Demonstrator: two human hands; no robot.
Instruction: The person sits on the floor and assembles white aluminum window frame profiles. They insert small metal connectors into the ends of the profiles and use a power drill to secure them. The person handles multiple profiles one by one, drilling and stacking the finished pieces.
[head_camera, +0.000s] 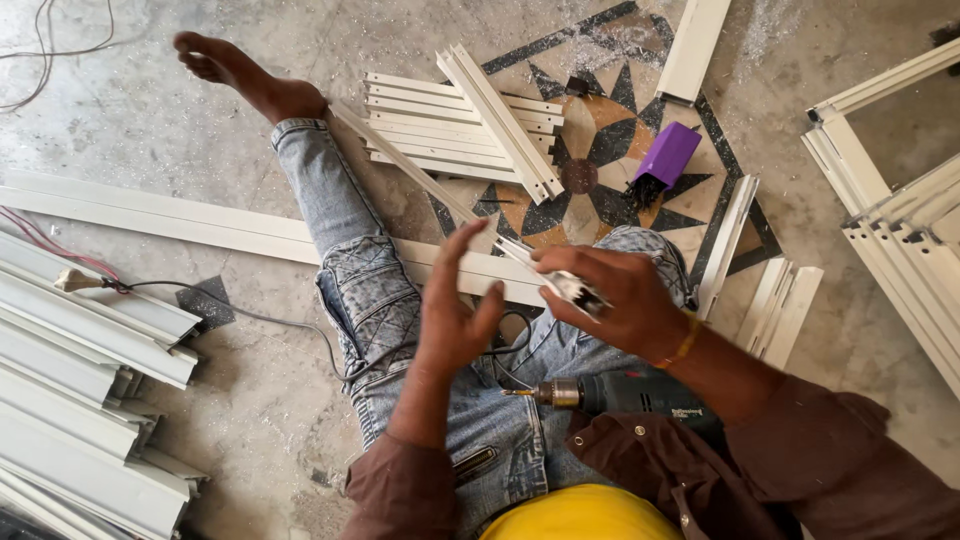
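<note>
- The person is sitting on the grey floor in faded jeans, one bare foot stretched out ahead, and is looking down at both hands.
- The right hand is gripping a short white metal profile piece, fingers closed around its near end, so that the piece is slanting up and away to the left above the lap.
- The left hand is hovering just beside that piece, fingers spread and apart, holding nothing (whether a fingertip is touching the profile cannot be told).
- A power drill is lying across the lap below the hands, its bit pointing left, with a black cable looping off toward the left.
- A stack of short white profiles is lying on the floor beyond the knee, with one longer piece crossing it at a slant.
- A purple box is resting on the patterned star inlay in the floor, black bits spilling from its open end.
- Long white profiles are piled at the left, and framed sections are lying at the right.
- A yellow hard hat is showing at the bottom edge.
</note>
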